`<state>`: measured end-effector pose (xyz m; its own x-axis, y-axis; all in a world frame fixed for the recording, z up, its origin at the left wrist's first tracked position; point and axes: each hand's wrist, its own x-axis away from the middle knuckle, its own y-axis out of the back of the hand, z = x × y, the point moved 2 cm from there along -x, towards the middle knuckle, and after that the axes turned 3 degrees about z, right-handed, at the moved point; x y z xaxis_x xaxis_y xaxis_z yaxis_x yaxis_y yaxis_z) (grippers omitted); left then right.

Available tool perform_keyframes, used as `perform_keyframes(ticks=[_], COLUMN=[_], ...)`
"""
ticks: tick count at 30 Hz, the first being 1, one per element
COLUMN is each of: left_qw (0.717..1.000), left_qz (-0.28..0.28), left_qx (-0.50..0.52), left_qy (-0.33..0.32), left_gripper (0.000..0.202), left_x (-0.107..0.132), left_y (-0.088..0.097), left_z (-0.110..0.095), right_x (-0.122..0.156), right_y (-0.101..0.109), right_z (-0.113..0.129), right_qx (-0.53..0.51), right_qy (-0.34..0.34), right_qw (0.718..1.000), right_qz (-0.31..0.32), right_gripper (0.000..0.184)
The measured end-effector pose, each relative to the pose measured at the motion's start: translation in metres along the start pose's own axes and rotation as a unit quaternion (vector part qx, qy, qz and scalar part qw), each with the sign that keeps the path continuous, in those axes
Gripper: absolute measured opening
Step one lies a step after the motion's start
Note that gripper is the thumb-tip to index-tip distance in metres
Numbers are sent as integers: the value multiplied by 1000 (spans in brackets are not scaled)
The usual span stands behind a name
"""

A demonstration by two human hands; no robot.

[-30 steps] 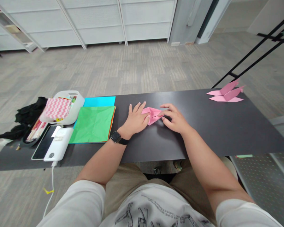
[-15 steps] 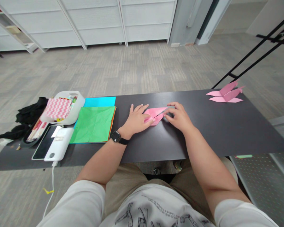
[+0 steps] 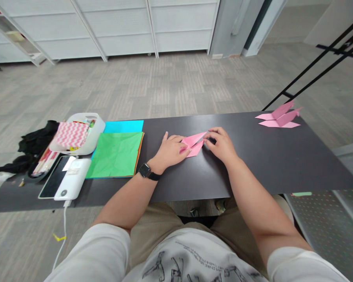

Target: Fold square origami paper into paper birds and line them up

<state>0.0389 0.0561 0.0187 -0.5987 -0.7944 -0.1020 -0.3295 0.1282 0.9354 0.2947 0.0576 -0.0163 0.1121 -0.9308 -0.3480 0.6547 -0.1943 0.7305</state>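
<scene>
A half-folded pink paper piece (image 3: 195,142) lies on the dark table (image 3: 276,156) between my hands. My left hand (image 3: 171,150), with a black watch on its wrist, presses down on the paper's left end with curled fingers. At the right end my right hand (image 3: 221,145) pinches the upper pointed flap with its fingertips. Both hands touch the paper. Part of the paper is hidden under my left fingers.
A finished pink folded figure (image 3: 278,117) sits at the far right of the table. Green (image 3: 116,154) and blue (image 3: 123,126) sheets lie stacked on the left, beside a white basket (image 3: 78,135), a phone (image 3: 53,181), a white power bank (image 3: 72,179) and black cloth (image 3: 35,143).
My left fingers went from spread flat to curled on the paper's left end. My right hand drew the upper flap out to the right into a long point.
</scene>
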Motion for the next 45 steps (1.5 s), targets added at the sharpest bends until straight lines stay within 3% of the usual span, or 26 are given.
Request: perform_keyframes(ticks=[5,12,26,33,45], left_qw=[1000,1000,999,999,999], left_qz=[17,24,31,33,41], left_qx=[6,8,12,9,25], left_qy=[2,16,20,11,23], left_gripper=[28,27,24,22,24], left_x=[0,0,-1,-1,1], left_y=[-3,-4,-6,-10,-6], left_z=[2,4,4,9,6], right_x=[-1,5,10,7,2], right_y=[-3,-11,-21,-18,-11], right_z=[-2,-1,-1,-5,-17], right_qx=[19,94,134,132,152], right_qy=[-24,-29,-75,-95,-161], right_qw=[999,989,975,973,967], right_qz=[33,111,160,164,126], right_gripper=[22,67,115,121,104])
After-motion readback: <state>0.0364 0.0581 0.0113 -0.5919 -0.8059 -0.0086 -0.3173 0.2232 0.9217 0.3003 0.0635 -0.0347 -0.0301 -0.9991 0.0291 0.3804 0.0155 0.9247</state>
